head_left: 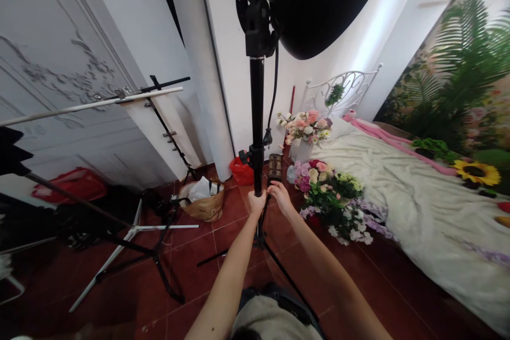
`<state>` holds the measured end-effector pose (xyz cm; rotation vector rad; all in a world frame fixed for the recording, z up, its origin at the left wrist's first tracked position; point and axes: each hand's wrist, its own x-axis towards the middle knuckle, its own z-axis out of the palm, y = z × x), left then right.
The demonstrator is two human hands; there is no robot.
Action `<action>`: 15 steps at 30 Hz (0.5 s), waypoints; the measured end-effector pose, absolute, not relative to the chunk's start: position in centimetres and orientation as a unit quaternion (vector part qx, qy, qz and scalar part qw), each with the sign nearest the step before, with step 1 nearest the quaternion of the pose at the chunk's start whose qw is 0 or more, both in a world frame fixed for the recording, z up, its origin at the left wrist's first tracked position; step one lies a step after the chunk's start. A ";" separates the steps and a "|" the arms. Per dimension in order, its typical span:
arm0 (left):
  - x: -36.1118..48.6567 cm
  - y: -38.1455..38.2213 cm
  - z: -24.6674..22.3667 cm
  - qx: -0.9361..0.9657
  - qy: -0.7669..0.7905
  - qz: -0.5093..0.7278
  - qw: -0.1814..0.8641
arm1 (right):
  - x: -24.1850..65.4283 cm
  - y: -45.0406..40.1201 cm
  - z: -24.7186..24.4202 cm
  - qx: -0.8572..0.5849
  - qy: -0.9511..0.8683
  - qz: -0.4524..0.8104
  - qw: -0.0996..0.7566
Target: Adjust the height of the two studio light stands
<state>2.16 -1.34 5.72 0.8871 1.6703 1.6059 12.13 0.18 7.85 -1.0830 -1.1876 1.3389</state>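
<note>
A black light stand [257,98] rises upright in front of me, its tripod legs spread on the floor. At its top sits a large black lamp head [319,5], cut off by the upper edge of the view. My left hand [257,202] is wrapped around the pole, below the clamp collar with its knob [245,156]. Just right of the pole, my right hand [281,195] has its fingers loosely bent and apart, with nothing visible in them. A power cable with a plug [268,137] dangles beside the pole, above the right hand.
Bouquets of artificial flowers [330,191] stand on the right, beside a bed with a cream cover [370,154]. On the left are other stands [155,249] with legs across the tiles, and a woven basket [207,207]. A red bag [241,171] lies by the wall.
</note>
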 end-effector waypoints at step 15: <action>1.5 -1.6 6.1 0.374 0.625 0.591 0.348 | 5.5 0.6 24.8 -0.343 -0.608 0.347 0.627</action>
